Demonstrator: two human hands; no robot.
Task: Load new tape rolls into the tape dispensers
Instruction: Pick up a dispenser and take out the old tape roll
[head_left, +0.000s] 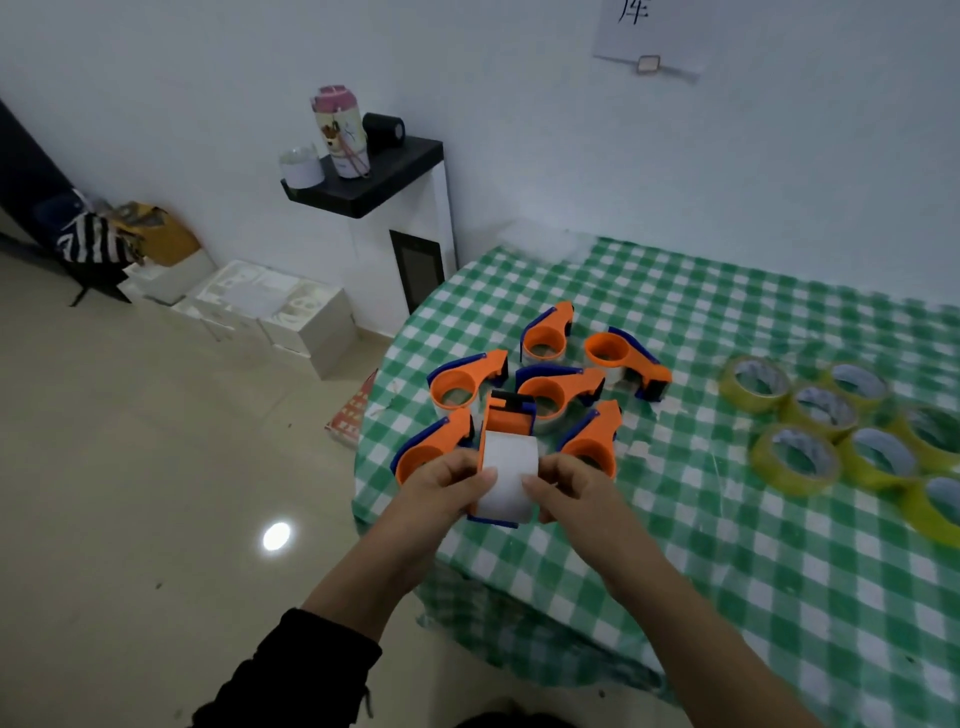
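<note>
An orange and blue tape dispenser (511, 415) with a clear, whitish tape roll (508, 470) seated in it is held up over the table's near left corner. My left hand (448, 480) grips its left side, thumb lying on the roll. My right hand (566, 480) grips the right side, thumb also on the roll. Several more orange dispensers (550, 387) lie in a cluster on the green checked tablecloth (727, 545) just behind. Several yellow tape rolls (810, 415) lie flat at the right.
A white cabinet with a black top (374, 176) stands against the wall behind the table, carrying a bottle, a cup and a black roll. White boxes (270, 306) and a bag sit on the tiled floor at the left.
</note>
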